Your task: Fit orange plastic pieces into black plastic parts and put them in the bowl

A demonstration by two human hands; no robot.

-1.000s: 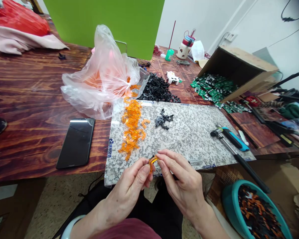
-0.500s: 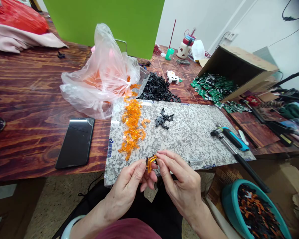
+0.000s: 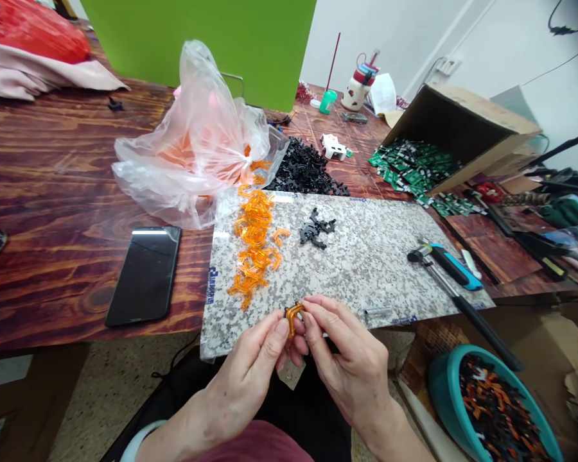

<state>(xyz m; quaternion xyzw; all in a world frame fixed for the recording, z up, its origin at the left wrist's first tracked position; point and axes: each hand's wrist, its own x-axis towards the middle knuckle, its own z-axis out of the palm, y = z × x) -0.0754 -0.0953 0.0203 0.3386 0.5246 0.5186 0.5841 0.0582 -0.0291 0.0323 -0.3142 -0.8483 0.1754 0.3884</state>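
Observation:
Between both hands, over the near edge of the speckled board [image 3: 366, 256], is a small bent orange translucent plastic piece [image 3: 293, 319] with black plastic against it. My left hand [image 3: 257, 346] pinches its left side with thumb and fingers. From the right, my right hand [image 3: 340, 340] grips the other end with thumb and index finger. The fingers partly hide the black part. Past the hands, a heap of orange plastic pieces [image 3: 255, 224] lies along the board's left side, and several black plastic pieces [image 3: 316, 229] sit to its right.
A rubber-headed hammer [image 3: 462, 301] lies across the board's right end beside a blue-handled tool [image 3: 455, 268]. Left is a black phone [image 3: 144, 276]. Behind are a plastic bag [image 3: 197, 147], a black-parts pile [image 3: 303, 167] and a cardboard box [image 3: 481, 122]. A teal bucket [image 3: 438, 391] stands lower right.
The orange piece has tilted slightly and sits closer against the black part in my fingers. Both hands stay in nearly the same place; the camera view shifts a little.

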